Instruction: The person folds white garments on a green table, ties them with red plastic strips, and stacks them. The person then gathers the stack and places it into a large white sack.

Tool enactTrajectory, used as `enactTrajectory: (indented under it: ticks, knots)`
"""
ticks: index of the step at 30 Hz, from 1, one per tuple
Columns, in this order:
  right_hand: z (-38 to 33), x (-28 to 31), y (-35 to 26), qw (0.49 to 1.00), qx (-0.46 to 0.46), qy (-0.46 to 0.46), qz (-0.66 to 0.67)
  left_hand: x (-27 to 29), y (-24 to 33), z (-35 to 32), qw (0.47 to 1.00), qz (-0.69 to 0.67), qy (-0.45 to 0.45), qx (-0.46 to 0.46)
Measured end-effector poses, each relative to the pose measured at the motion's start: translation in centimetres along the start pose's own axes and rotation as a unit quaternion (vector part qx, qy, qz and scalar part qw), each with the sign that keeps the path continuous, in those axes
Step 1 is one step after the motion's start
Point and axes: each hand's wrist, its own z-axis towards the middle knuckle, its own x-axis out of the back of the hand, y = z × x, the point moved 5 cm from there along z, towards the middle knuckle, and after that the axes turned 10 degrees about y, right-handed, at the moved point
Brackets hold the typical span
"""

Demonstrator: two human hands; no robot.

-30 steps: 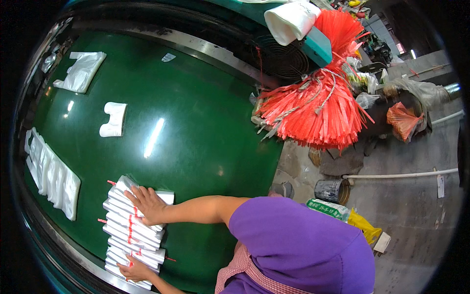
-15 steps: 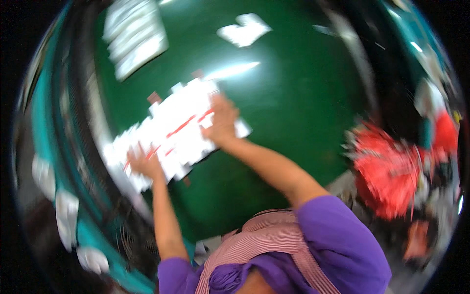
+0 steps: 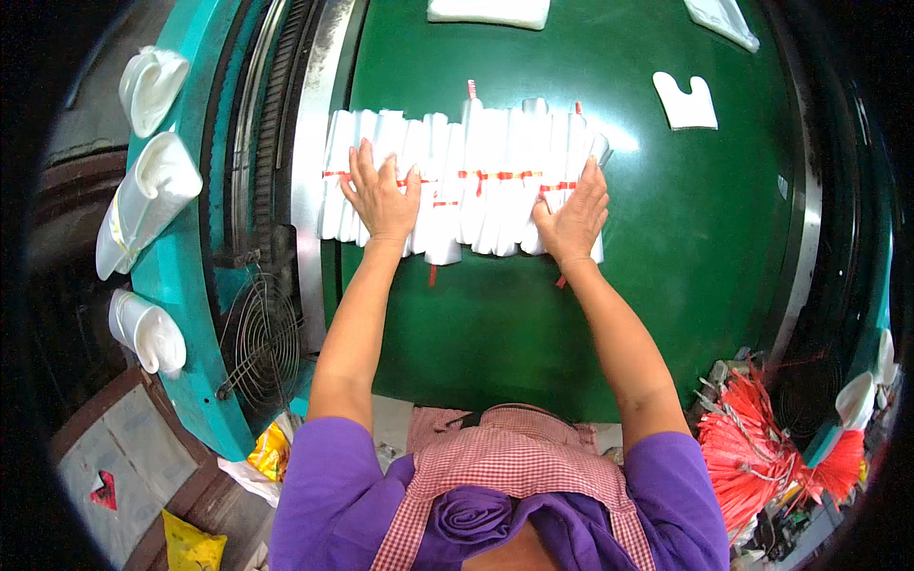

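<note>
A row of white rolled plastic bundles (image 3: 486, 224), tied with thin red strips, lies side by side across the green tabletop (image 3: 476, 333). On the left part of the row rests my left hand (image 3: 386, 198), fingers spread and pointing away from me. My right hand (image 3: 577, 217) lies against the row's right end, its thumb apart over the last rolls and its fingers stretched along their outer side. Neither hand is closed around anything. Several red strip ends (image 3: 433, 275) stick out beyond the rolls at the near and far sides.
A white plastic stack (image 3: 487, 12) lies at the far edge, with a U-notched white piece (image 3: 687, 102) to the right. Left stands a teal machine frame (image 3: 181, 357) bearing white rolls (image 3: 155, 195), beside a round wire guard (image 3: 265, 338). Red strips (image 3: 747, 447) hang at the lower right.
The view has turned, so the slanted row now lies level across the picture. My right hand has shifted from on top of the rolls to their right end; my left hand stays on the row.
</note>
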Motion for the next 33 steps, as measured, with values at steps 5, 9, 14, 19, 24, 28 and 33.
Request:
enactTrajectory:
  ticks: [5,9,14,19,24,28,33]
  knots:
    - [1.5,-0.6,0.4,0.997,0.062,-0.040,0.000,1.4,1.5,-0.2,0.998,-0.018,-0.032,-0.057]
    - [2.8,-0.5,0.3,0.992,0.092,-0.085,0.010,1.7,2.0,-1.4,0.997,-0.045,-0.053,-0.042]
    - [-0.4,1.7,1.8,0.978,0.162,-0.118,0.053,4.6,2.1,-7.0,0.982,-0.113,-0.148,0.013]
    - [-11.4,9.8,4.1,0.971,0.090,-0.209,0.074,10.9,0.5,-19.2,0.904,-0.240,-0.309,0.173]
    - [-18.2,14.3,5.4,0.961,-0.034,-0.268,0.060,14.4,-0.4,-24.6,0.881,-0.199,-0.373,0.210]
    - [-18.4,14.3,5.1,0.967,-0.014,-0.251,0.041,14.5,1.2,-25.0,0.888,-0.162,-0.375,0.210]
    - [-17.8,13.4,2.1,0.951,0.052,-0.306,0.011,14.2,2.7,-25.9,0.870,-0.197,-0.346,0.292]
